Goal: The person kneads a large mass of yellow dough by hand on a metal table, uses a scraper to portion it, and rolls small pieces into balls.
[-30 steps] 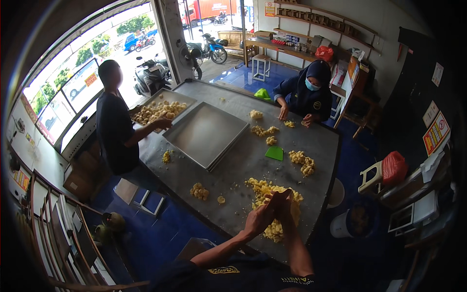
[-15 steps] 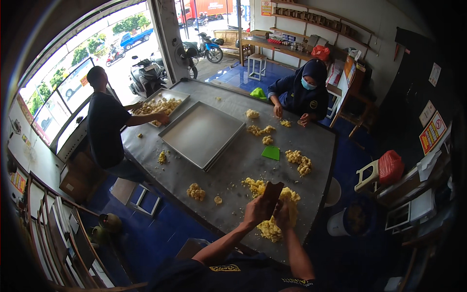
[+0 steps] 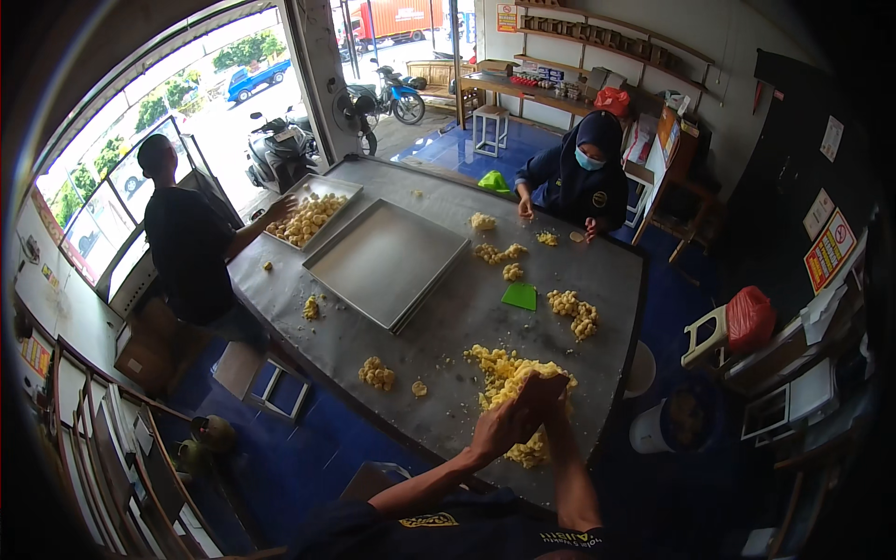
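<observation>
The grip of the left hand [image 3: 499,431] is closed on a brown block [image 3: 541,399], its fingers along the block's left side. The right hand [image 3: 558,422] is at the block's right side, mostly hidden beneath it, so I cannot tell how its fingers stand. The block is tilted in front of the person, over the near right part of the table [image 3: 439,317]. It overlaps a heap of crumbly yellow dough [image 3: 501,370], which shows beyond the block and again on its near side; whether they touch is unclear.

Loose crumbs lie around the heap. To its left are a dough disc [image 3: 419,388] and, just beside that, a cluster of lumps [image 3: 376,373]. Beyond the heap, toward the right edge, is a larger cluster [image 3: 575,315], with a green scraper [image 3: 519,296] lying flat to its left. Farther on, more small piles [image 3: 499,252] run toward the far edge.

A wide metal tray [image 3: 387,261] lies mid-table, well apart from the hands. Near it, at the far left, a second tray [image 3: 352,190] is loaded with pale dough balls [image 3: 313,219]; a co-worker [image 3: 182,243] in dark clothes reaches over it. Across the table, a masked co-worker [image 3: 583,182] has both hands near some crumbs [image 3: 547,239]. On the blue floor to the right stands a pale bucket [image 3: 649,433].
</observation>
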### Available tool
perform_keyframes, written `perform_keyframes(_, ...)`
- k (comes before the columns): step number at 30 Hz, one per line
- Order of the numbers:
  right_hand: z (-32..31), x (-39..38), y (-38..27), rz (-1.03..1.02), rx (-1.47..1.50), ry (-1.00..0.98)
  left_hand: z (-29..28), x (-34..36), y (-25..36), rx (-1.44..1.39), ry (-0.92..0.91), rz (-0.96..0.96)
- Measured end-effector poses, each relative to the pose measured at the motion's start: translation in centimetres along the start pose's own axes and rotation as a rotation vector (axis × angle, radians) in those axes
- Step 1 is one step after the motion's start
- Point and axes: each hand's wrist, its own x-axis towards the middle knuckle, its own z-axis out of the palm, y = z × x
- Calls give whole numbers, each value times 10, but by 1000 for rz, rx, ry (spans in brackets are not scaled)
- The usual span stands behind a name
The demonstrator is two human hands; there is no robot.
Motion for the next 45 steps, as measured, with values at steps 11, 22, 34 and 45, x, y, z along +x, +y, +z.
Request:
perform_keyframes(11,-73,28,17,-274,-817,-109,-1,11,12,-35,-13,43)
perform_keyframes(22,0,-27,6,-140,-178,49,3,6,11,82,-76,42)
perform_keyframes(34,116,-64,32,-6,-461,229,6,-6,-34,207,-4,-58)
perform_keyframes(45,83,-37,-4,8,-458,33,-2,10,-26,141,187,-51)
